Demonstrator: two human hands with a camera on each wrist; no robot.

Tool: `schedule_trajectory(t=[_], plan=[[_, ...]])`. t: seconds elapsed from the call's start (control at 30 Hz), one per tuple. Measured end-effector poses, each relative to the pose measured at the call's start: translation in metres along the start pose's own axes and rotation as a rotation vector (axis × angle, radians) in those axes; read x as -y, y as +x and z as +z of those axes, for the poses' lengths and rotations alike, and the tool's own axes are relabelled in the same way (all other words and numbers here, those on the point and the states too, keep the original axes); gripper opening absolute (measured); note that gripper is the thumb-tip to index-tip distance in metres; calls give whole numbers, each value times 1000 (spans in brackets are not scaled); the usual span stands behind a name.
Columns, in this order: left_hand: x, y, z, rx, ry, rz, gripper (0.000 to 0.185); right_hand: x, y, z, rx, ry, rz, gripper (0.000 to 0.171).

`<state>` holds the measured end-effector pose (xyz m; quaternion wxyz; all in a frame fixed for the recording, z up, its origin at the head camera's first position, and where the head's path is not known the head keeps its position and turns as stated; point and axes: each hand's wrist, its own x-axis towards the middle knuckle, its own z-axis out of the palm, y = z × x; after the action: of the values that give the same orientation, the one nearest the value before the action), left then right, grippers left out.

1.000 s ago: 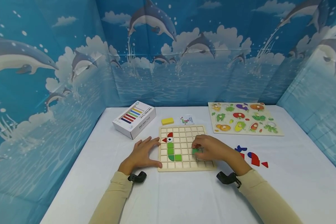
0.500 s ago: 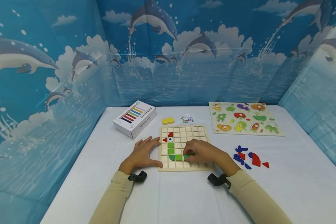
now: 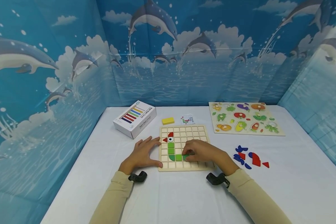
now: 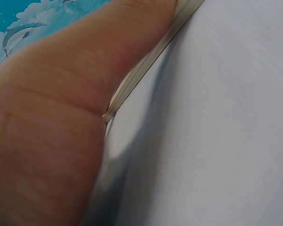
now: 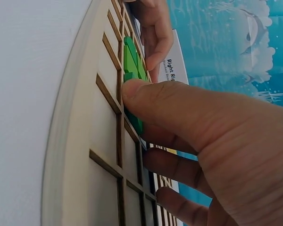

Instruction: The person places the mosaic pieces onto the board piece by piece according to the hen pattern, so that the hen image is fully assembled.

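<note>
A wooden grid board (image 3: 197,166) lies on the table. Its left column holds red pieces, a white eye piece (image 3: 170,139) and green squares (image 3: 171,151), with a green square (image 3: 178,157) to the right of the curved corner. My right hand (image 3: 203,152) pinches a dark green piece (image 5: 135,121) between thumb and index finger, low over the cell beside that square; the fingers hide part of it. Whether the piece is fully seated I cannot tell. With fingers and thumb spread, my left hand (image 3: 142,154) rests against the board's left edge.
Loose blue and red pieces (image 3: 255,159) lie right of the board. Behind it are a yellow block (image 3: 168,120) and a small pattern card (image 3: 187,119). A white box (image 3: 135,119) stands back left, and a vegetable puzzle board (image 3: 245,119) lies back right.
My right hand has carried the green piece left and toward me, to beside the green square, then shifted slightly left. More blue pieces are uncovered. My left hand keeps its place.
</note>
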<state>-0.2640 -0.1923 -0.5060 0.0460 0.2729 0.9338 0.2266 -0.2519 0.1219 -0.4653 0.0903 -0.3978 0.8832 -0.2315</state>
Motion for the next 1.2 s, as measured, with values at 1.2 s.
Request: schedule_trajectory(t=[1.2], plan=[[-1, -1, 0, 0, 10, -10, 98, 1, -24, -7, -96, 30, 17, 24]])
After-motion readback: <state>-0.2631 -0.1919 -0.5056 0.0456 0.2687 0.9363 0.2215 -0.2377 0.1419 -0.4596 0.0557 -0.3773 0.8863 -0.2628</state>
